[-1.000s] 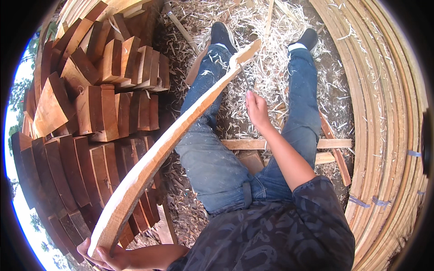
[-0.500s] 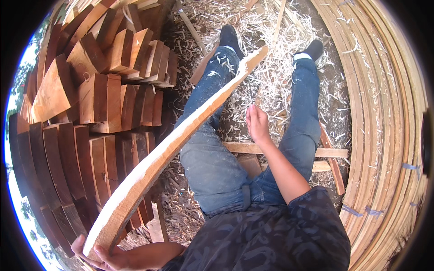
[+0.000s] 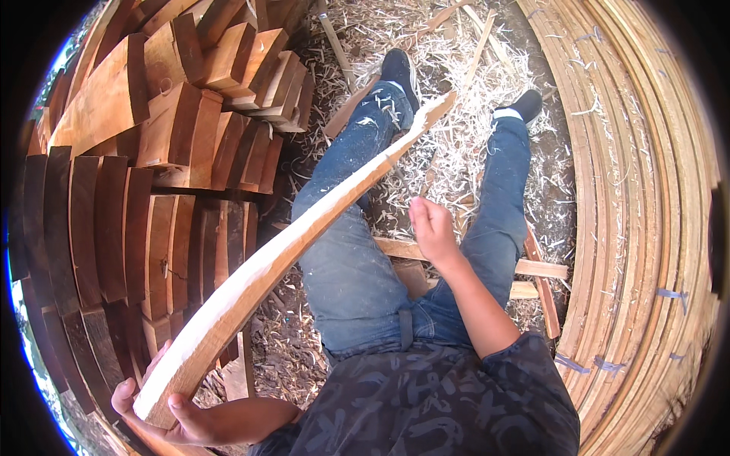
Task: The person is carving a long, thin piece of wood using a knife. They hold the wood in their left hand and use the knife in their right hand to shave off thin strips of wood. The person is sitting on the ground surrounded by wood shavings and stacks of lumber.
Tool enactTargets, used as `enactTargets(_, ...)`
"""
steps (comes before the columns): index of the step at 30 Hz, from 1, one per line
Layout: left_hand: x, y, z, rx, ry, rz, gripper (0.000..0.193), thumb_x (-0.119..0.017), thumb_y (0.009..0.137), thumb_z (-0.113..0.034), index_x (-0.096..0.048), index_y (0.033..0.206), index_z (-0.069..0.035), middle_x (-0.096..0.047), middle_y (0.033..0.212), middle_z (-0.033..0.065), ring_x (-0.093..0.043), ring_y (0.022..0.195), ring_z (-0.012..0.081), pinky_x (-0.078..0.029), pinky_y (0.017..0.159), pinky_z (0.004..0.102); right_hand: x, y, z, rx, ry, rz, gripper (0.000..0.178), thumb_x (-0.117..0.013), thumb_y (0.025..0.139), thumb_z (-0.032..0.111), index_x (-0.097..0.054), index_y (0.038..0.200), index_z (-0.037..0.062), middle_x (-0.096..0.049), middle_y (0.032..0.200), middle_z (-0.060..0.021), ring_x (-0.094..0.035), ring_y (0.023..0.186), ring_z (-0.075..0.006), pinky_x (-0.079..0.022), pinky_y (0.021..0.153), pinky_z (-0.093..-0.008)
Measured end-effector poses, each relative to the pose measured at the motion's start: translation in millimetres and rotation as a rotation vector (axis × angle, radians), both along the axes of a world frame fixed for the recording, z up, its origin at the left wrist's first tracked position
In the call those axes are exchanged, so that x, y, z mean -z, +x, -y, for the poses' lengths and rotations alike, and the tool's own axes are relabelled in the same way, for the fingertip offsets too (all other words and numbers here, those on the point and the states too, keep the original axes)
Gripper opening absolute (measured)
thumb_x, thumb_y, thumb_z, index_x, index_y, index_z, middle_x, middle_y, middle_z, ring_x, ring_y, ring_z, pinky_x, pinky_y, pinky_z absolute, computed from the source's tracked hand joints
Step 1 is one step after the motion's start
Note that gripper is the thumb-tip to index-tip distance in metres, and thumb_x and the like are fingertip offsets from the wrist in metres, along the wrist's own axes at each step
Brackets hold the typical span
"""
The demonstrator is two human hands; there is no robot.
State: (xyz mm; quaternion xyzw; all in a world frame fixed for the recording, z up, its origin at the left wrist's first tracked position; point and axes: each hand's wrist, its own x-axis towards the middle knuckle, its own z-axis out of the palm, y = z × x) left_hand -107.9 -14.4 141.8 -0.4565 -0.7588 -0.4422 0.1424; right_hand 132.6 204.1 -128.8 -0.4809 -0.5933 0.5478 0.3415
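Observation:
A long, slightly curved length of wood (image 3: pixel 304 228) slants from the lower left up across my left thigh. Its upper face is pale and freshly cut, its side browner, and the far tip narrows. My left hand (image 3: pixel 182 418) cups the thick near end, with thumb and fingers on either side. Below the wood's far part, my right hand (image 3: pixel 433 232) is closed in a fist. From it a thin grey blade (image 3: pixel 401 176), seemingly a knife, reaches up to the wood's edge; its handle is hidden in the fist.
Stacked reddish-brown wood blocks (image 3: pixel 163 125) rise on the left. Long bundled strips (image 3: pixel 616 228), tied with bluish bands, curve along the right. Pale shavings (image 3: pixel 449 163) cover the ground between my outstretched legs. Loose slats (image 3: pixel 540 268) lie by my right thigh.
My right hand and the blade have moved slightly nearer and left, the blade now slanting against the wood. The wood's far tip sits a little lower in view; the whole view has shifted.

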Motion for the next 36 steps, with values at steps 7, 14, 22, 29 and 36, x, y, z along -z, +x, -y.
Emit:
enactTargets(7, -4, 4, -1, 0.074, 0.009, -0.105, 0.059, -0.067, 0.084, -0.033, -0.04, 0.124, 0.002, -0.052, 0.104, 0.0193, -0.064, 0.088, 0.0335, -0.054, 0.074, 0.0403, -68, -10, 2, -0.164, 0.065, 0.138, 0.043, -0.05, 0.095, 0.032, -0.054, 0.069, -0.001, -0.049, 0.05, -0.0168, -0.053, 0.046, -0.0324, -0.039, 0.046, -0.039)
enactTargets(14, -2, 16, -8, -0.019, 0.038, -0.153, 0.056, -0.068, 0.083, -0.034, -0.045, 0.12, 0.002, -0.047, 0.111, 0.014, -0.062, 0.087, 0.0288, -0.052, 0.075, 0.0365, -48, -4, -8, -0.139, 0.006, 0.304, 0.045, -0.049, 0.095, 0.035, -0.058, 0.07, -0.0008, -0.052, 0.053, -0.0202, -0.056, 0.051, -0.0374, -0.041, 0.047, -0.0415)
enactTargets(22, 2, 16, -6, 0.105, 0.081, -0.094, 0.049, -0.067, 0.084, -0.027, -0.044, 0.114, 0.005, -0.047, 0.106, 0.0156, -0.063, 0.082, 0.03, -0.054, 0.072, 0.0363, -98, -23, 16, -0.182, 0.138, 0.234, 0.047, -0.049, 0.095, 0.038, -0.056, 0.066, 0.0007, -0.051, 0.051, -0.0199, -0.055, 0.051, -0.0395, -0.041, 0.048, -0.0443)
enactTargets(29, -13, 27, -22, -0.004, -0.034, -0.169, 0.046, -0.064, 0.085, -0.022, -0.043, 0.113, 0.007, -0.048, 0.107, 0.0183, -0.063, 0.081, 0.0307, -0.052, 0.076, 0.0374, -50, -8, -5, -0.018, -0.009, 0.262, 0.056, -0.044, 0.096, 0.042, -0.058, 0.065, -0.0024, -0.049, 0.048, -0.0138, -0.047, 0.044, -0.022, -0.038, 0.046, -0.039)
enactTargets(36, -37, 54, -56, 0.136, 0.07, -0.008, 0.022, -0.068, 0.083, -0.014, -0.054, 0.096, -0.002, -0.056, 0.088, 0.0082, -0.056, 0.077, 0.0184, -0.048, 0.059, 0.0265, -78, -9, -12, -0.098, 0.093, 0.309, 0.056, -0.047, 0.095, 0.044, -0.058, 0.069, -0.0046, -0.054, 0.058, -0.0256, -0.058, 0.059, -0.0427, -0.044, 0.057, -0.047)
